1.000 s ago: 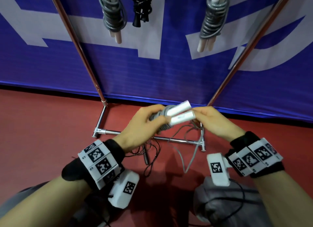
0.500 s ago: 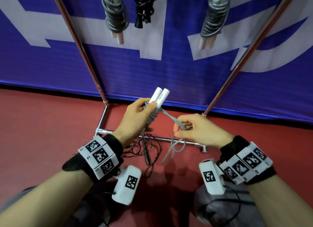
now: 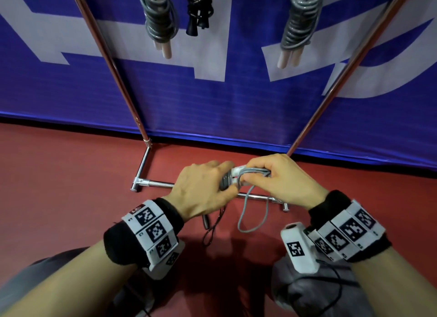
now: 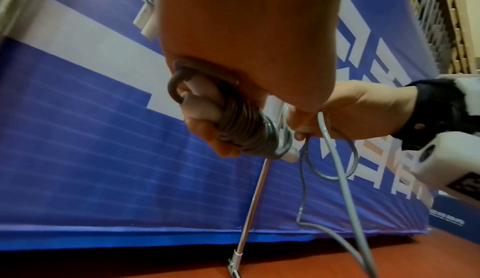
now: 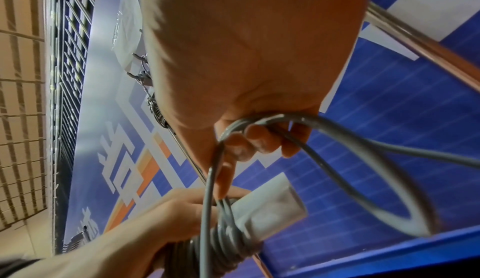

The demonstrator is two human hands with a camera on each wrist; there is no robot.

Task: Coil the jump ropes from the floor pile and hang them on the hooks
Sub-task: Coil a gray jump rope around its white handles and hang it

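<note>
Gripping the coiled grey jump rope point(image 3: 230, 178), the left hand point(image 3: 201, 189) holds; right hand point(image 3: 283, 182) pinches its tail, which, slackening beyond those fingers, could unwind.

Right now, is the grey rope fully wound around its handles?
No, a loose loop of the grey rope hangs below the right hand.

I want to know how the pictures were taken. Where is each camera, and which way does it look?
Head: on the person's head, looking down at the left hand, right hand and both forearms.
Left wrist: under the left hand, looking up along it at the rope it grips.
Right wrist: under the right hand, looking along the fingers.
All three views show the rope.
</note>
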